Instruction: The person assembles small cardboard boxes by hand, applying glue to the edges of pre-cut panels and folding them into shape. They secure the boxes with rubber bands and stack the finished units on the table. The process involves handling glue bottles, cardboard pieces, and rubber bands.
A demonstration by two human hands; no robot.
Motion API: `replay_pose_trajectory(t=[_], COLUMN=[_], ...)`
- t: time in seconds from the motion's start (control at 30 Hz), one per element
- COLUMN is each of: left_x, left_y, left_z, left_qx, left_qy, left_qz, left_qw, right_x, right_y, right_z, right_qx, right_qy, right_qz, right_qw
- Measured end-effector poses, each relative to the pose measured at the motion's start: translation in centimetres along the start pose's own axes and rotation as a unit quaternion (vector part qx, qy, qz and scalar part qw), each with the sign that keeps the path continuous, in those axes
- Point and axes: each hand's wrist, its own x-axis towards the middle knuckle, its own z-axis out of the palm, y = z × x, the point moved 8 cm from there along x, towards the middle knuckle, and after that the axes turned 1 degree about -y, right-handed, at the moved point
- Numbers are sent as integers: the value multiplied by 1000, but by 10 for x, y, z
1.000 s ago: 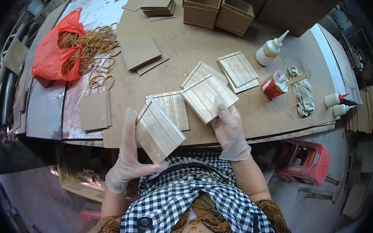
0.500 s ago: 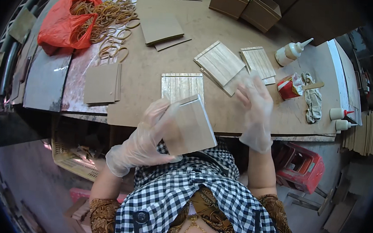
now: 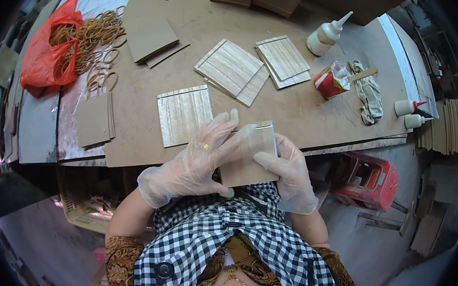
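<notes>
Between my gloved hands a thin square wooden panel [image 3: 248, 168] is held tilted over my lap, at the table's front edge. My left hand [image 3: 193, 159] grips its left side, thumb at the lower edge and fingers across its upper part. On the right side my right hand [image 3: 289, 176] pinches it, thumb on the face and fingers hidden behind. A striped wooden panel [image 3: 184, 114] lies flat just beyond my left hand. Farther back are stacked striped panels [image 3: 230, 66] and a second small stack of panels [image 3: 283, 59].
Rubber bands [image 3: 95, 38] spill from a red plastic bag [image 3: 33, 63] at the left. Plain brown boards [image 3: 150, 37] lie nearby. At the right stand a glue bottle [image 3: 321, 39], a red tub [image 3: 327, 85] and a crumpled cloth [image 3: 369, 97]. A red stool [image 3: 367, 182] is below the table.
My right hand has come down and inward from above the table and taken hold of the panel's right side. The view has shifted, so the table things appear farther left.
</notes>
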Motion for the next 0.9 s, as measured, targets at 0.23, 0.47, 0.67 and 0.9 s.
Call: replay_pose_trajectory(t=[0.23,0.47,0.67,0.9], left_x=[-12,-20,-21,-51], left_y=[-39,-70,-74,-82], left_z=[-58,-65,-71,-115], left_qx=[92,140,162,229], left_qy=[47,-11,-11,-17], left_qz=[-156,-212,-201,-239], left_qw=[982,967,966,943], right_x=[3,9,15,34], right_y=[-11,-14,-15,-5], right_z=[-18,-7,1,29], right_qx=[0,-11,19,3], right_qy=[65,55,24,-19], right_qz=[-40,-41,-10,22], right_qw=[997,998,999,1000])
